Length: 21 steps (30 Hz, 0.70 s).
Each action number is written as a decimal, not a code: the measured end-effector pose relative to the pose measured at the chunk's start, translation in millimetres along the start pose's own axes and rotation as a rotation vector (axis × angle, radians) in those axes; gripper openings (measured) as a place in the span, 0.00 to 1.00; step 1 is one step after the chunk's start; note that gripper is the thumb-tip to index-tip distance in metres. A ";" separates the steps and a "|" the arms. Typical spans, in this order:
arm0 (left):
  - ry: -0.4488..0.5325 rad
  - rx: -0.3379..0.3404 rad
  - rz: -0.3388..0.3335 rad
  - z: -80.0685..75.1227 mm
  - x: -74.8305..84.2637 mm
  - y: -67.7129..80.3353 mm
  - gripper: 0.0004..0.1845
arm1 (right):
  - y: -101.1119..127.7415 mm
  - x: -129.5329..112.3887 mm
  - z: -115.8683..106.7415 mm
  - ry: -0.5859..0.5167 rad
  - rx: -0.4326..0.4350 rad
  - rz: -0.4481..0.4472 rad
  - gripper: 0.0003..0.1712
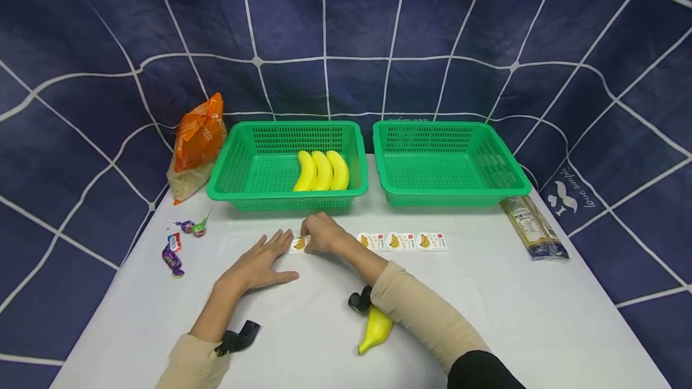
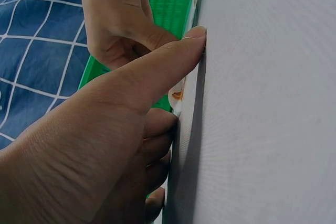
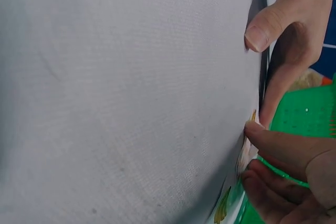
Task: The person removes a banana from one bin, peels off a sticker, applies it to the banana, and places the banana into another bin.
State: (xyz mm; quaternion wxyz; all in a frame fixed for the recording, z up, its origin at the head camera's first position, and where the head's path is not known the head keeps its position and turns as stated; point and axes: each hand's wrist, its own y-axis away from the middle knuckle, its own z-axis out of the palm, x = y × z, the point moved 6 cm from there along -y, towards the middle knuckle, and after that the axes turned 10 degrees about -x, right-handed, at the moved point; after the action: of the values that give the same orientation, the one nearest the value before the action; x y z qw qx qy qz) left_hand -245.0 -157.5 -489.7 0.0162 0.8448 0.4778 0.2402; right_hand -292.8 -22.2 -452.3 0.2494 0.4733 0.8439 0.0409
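**Fingers on a banana sticker at the end of the strip**

Fingertips of the right hand (image 1: 320,234) curl down onto a small banana sticker (image 1: 299,244) lying on the white table (image 1: 486,305), pinching at its edge; the right wrist view shows the thumb (image 3: 273,142) and bent fingers meeting at the sticker's rim. Just beside it, the left hand (image 1: 258,264) lies flat on the table with its fingers straight, their tips touching the sticker's left side and gripping nothing. In the left wrist view the thumb (image 2: 157,66) presses against the tabletop.

To the right of the sticker runs a strip of three more banana stickers (image 1: 402,241), partly crossed by the right wrist. Under the right forearm a loose yellow banana (image 1: 375,330) lies near the table's front edge.

Behind the hands stand two green baskets side by side. The left basket (image 1: 238,161) holds three bananas (image 1: 322,170) lying together; the right basket (image 1: 508,173) shows only its mesh floor. An orange bag (image 1: 199,137) leans at the far left, wrapped candies (image 1: 181,242) lie below it, and a long packet (image 1: 532,227) rests at the right.
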 end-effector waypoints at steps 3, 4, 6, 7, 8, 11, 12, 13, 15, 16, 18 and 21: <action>0.006 0.000 0.005 -0.7 0.0 0.3 0.53 | 0.1 0.0 -1.4 -0.005 0.027 -0.015 0.15; 0.008 -0.001 0.003 -0.7 0.0 0.4 0.53 | 0.1 0.0 -1.7 -0.006 0.038 -0.021 0.13; 0.009 -0.001 0.003 -0.6 0.1 0.5 0.53 | -0.1 0.2 -2.2 -0.018 0.063 -0.029 0.09; 0.007 -0.001 0.005 -0.5 0.1 0.6 0.53 | -0.4 0.1 -2.5 -0.019 0.075 -0.036 0.07; 0.005 -0.002 0.002 -0.2 0.0 0.6 0.53 | -0.7 0.2 -2.6 -0.025 0.084 -0.040 0.06; 0.006 -0.005 -0.001 1.0 -0.5 0.5 0.53 | -0.9 0.2 -2.9 -0.024 0.113 -0.051 0.03; 0.011 -0.005 -0.002 1.3 -0.6 0.5 0.53 | -1.0 0.3 -3.3 -0.025 0.124 -0.055 0.03; 0.011 -0.003 0.000 1.4 -0.5 0.5 0.53 | -0.9 0.5 -3.8 -0.027 0.134 -0.058 0.03; 0.012 0.004 0.008 1.5 -0.4 0.0 0.53 | -0.7 1.0 -5.0 -0.019 0.153 -0.064 0.03; 0.013 0.007 0.011 1.4 -0.2 0.0 0.53 | -0.6 1.0 -5.6 -0.012 0.160 -0.069 0.03; 0.014 0.017 0.018 0.9 -0.2 -0.2 0.52 | -0.6 1.3 -6.5 0.001 0.168 -0.077 0.03; 0.015 0.024 0.021 0.0 -0.5 -0.3 0.52 | 0.0 0.8 -7.7 0.019 0.164 -0.092 0.02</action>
State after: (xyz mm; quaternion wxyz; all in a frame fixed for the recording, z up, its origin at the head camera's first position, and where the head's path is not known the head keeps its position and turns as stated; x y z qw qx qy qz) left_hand -245.5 -157.7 -490.0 -0.0001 0.8481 0.4721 0.2407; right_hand -296.7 -20.2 -445.9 0.2031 0.4526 0.8675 -0.0353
